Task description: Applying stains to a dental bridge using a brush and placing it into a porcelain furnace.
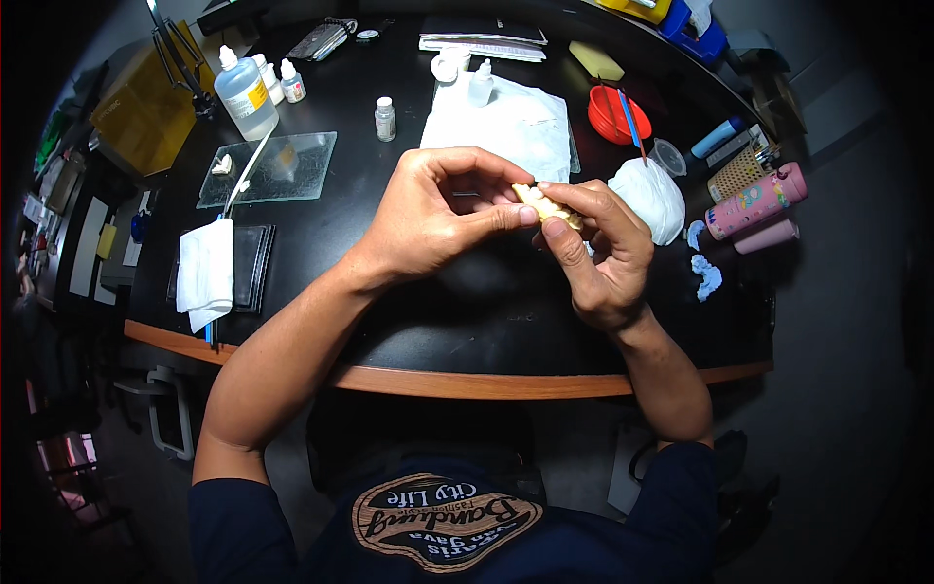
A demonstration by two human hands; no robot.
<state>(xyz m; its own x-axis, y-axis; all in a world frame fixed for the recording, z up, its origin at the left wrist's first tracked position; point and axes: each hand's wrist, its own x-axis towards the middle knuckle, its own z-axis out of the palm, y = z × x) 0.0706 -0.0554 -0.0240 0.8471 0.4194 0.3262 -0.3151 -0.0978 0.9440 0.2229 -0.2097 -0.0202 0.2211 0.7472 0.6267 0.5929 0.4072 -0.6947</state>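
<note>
Both hands hold a small yellow dental cast (547, 206) with whitish tooth-like parts, above the far middle of the black table. My left hand (443, 204) pinches its left end between thumb and fingers. On the right end, my right hand (603, 243) closes with thumb and forefinger; its other fingers curl underneath. Fingertips cover much of the cast, so its full shape is hidden. Beyond the hands lies a white paper sheet (506, 127), with a small white dropper bottle (480, 86) standing on it.
At left are a large liquid bottle (245, 95), a glass slab (306, 165) with a spatula, and a folded white cloth (206, 268) on a dark pad. A small vial (385, 121) stands mid-table. At right are red bowls (613, 112), a white lump (650, 200) and a pink bottle (757, 201).
</note>
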